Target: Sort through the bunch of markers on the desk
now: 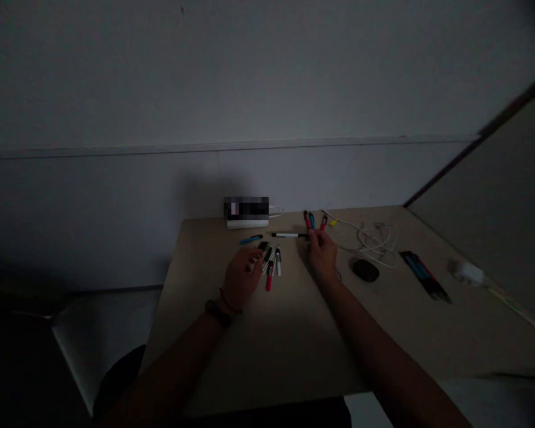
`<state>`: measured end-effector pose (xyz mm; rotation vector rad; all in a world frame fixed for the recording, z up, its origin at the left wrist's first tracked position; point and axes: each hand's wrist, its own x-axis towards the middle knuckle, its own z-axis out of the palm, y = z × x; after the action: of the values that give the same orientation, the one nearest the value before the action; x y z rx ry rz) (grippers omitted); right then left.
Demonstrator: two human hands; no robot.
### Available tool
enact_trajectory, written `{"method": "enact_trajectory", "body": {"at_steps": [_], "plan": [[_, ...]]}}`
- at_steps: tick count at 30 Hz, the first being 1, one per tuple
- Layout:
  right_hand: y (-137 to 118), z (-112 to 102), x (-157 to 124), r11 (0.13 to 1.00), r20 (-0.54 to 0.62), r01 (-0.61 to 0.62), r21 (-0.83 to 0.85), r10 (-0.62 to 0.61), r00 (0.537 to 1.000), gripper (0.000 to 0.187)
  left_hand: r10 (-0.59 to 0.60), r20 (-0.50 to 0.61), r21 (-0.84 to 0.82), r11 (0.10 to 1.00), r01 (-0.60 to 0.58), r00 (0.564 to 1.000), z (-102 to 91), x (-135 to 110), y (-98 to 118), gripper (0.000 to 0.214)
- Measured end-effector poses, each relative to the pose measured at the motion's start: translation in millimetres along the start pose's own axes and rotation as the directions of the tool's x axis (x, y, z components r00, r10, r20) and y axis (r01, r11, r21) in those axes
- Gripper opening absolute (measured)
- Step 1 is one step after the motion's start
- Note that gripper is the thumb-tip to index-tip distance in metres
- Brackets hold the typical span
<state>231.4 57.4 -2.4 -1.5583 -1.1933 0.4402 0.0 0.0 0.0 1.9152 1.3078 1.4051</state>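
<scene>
My right hand [323, 257] pinches the black end of a slim white pen [289, 235], which points left above the table. Next to those fingers lie a blue marker [312, 220] and two red markers, one of them a red marker [323, 223] on the right. My left hand [244, 271] has its fingers curled on the left side of a small pile of white and black pens [268, 254]; its fingertips are partly hidden. Close by are a red marker [269, 278], a white marker with a black cap [279, 263] and a blue marker [250, 239].
A white-based device [247, 224], its front blurred, stands by the wall. On the right of the table [285, 351] are a black computer mouse [365, 270], a coiled white cable [378, 241], a dark pack of pens [423, 276] and a white power adapter [469, 273].
</scene>
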Motion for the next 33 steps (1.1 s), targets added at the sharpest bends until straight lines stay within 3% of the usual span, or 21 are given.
{"method": "enact_trajectory", "body": {"at_steps": [4, 7, 15, 20, 28, 33], "plan": [[-1, 8, -5, 0.968, 0.164, -0.106, 0.227, 0.070, 0.984, 0.055, 0.050, -0.095, 0.065, 0.997, -0.044, 0.994, -1.6, 2, 1, 0.034], [-8, 13, -14, 0.934, 0.346, -0.188, 0.303, 0.076, 0.935, 0.053, 0.121, -0.120, 0.119, 0.987, -0.106, 0.985, -3.4, 3, 1, 0.046], [-21, 14, -29, 0.908, 0.522, -0.233, 0.348, 0.019, 0.853, 0.049, 0.189, -0.030, 0.114, 0.976, -0.184, 0.982, -2.4, 1, 2, 0.029], [-21, 16, -34, 0.896, 0.592, -0.271, 0.351, 0.012, 0.806, 0.044, 0.170, 0.003, 0.072, 0.983, -0.170, 0.985, -0.8, 0, 0, 0.005], [-20, 18, -38, 0.833, 0.627, -0.343, 0.435, -0.006, 0.779, 0.039, 0.187, -0.018, 0.121, 0.976, -0.184, 0.982, -1.1, -1, -2, 0.015], [-21, 19, -40, 0.821, 0.633, -0.365, 0.438, 0.006, 0.774, 0.043, 0.151, 0.046, 0.103, 0.982, -0.155, 0.987, -2.0, -2, -1, 0.006]]}}
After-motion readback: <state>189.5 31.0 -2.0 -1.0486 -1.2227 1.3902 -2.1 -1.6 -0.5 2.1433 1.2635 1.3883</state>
